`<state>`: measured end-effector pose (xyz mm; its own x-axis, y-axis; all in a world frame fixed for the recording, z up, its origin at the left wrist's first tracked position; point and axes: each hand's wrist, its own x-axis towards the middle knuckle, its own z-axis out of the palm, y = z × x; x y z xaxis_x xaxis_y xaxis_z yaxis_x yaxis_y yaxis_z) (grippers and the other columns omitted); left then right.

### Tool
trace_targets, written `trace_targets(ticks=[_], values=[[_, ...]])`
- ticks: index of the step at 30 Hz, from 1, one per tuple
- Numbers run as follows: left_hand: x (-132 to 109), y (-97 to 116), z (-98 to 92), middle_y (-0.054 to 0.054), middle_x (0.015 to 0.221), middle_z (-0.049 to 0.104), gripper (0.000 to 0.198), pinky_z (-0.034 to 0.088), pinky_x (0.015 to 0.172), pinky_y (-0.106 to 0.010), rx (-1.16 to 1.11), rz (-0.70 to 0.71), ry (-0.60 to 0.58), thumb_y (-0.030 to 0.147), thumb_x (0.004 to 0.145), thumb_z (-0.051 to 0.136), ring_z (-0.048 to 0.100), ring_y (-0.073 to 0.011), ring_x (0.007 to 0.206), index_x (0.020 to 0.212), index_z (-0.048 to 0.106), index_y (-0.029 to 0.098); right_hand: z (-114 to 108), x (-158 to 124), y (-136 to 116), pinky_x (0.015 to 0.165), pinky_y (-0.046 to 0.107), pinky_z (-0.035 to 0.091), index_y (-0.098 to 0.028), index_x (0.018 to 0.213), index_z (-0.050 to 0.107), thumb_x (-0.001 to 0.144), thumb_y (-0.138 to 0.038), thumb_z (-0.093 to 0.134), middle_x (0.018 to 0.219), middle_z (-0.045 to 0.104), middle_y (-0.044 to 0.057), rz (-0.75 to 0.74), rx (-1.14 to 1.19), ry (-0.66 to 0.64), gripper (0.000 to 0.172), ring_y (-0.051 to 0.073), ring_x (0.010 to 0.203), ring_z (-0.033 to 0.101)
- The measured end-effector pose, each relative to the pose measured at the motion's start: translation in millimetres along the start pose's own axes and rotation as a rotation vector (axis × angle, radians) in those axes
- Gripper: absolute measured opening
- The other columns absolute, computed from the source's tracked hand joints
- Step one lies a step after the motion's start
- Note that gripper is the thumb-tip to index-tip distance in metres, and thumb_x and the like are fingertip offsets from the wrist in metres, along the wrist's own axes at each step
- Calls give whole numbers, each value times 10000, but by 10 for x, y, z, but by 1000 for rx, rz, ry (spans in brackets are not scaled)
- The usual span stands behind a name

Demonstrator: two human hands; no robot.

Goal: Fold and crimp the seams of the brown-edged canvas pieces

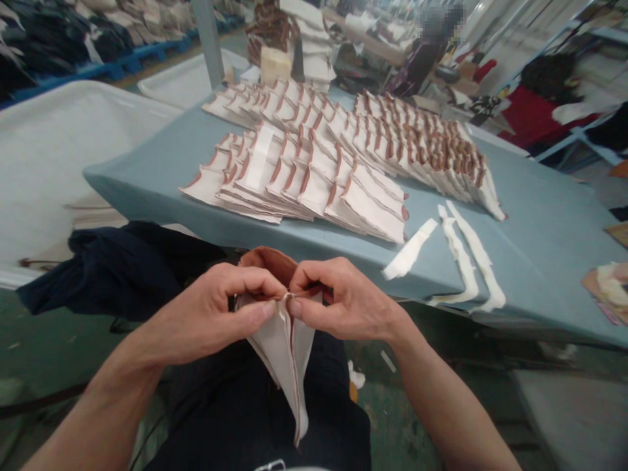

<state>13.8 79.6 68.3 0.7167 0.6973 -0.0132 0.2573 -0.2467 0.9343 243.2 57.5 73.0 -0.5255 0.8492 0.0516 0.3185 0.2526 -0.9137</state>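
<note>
A sewn fabric piece (297,353), white on the side toward me and reddish-brown on the other, hangs between my hands above my lap. My left hand (230,304) pinches its upper edge with thumb and forefinger, left of a seam. Just right of that seam, my right hand (338,297) pinches the same edge. The fingertips of both hands nearly meet. The piece's lower end narrows and hangs down over my dark trousers. Part of the brown side shows behind my fingers.
A blue-covered table (147,163) stands in front, bearing overlapping rows of similar white-and-brown pieces (304,170). White strips (461,255) lie near its front edge. On the left are a white bin (88,131) and dark cloth (108,268). A person (417,59) is at the back.
</note>
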Motion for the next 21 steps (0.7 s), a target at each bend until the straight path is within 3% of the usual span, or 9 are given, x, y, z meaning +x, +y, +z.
trace_targets(ticks=[6,9,12,17,21], values=[[-11,9,-18,5,734,719,263,434,555,-197,134,1,28,277,971,560,603,-131,624,886,784,169,90,38,20,580,241,298,-193,728,554,856,-309,624,638,484,-67,73,-80,77,186,90,594,406],[-31,19,-38,7,758,721,250,460,605,-202,106,18,2,253,962,555,612,-132,659,890,780,170,113,61,2,564,243,281,-199,706,525,845,-342,635,629,458,-67,82,-61,73,228,90,589,393],[-42,2,-50,30,721,660,153,447,600,-189,7,32,-21,272,911,667,562,-114,646,839,751,167,135,82,-31,560,244,271,-209,680,480,826,-337,647,628,427,-71,71,-27,48,256,87,588,371],[-1,-73,-39,59,595,497,318,335,488,-180,-170,32,-10,317,825,801,419,-85,550,623,608,166,164,127,9,574,246,255,-214,680,442,855,-383,701,654,386,-69,65,120,-69,356,89,625,335],[6,-110,-59,44,583,540,328,350,485,-174,-153,41,-39,310,833,812,450,-89,545,604,627,165,131,135,87,554,237,260,-196,723,516,846,-568,796,673,407,-68,102,297,-231,482,89,624,333]])
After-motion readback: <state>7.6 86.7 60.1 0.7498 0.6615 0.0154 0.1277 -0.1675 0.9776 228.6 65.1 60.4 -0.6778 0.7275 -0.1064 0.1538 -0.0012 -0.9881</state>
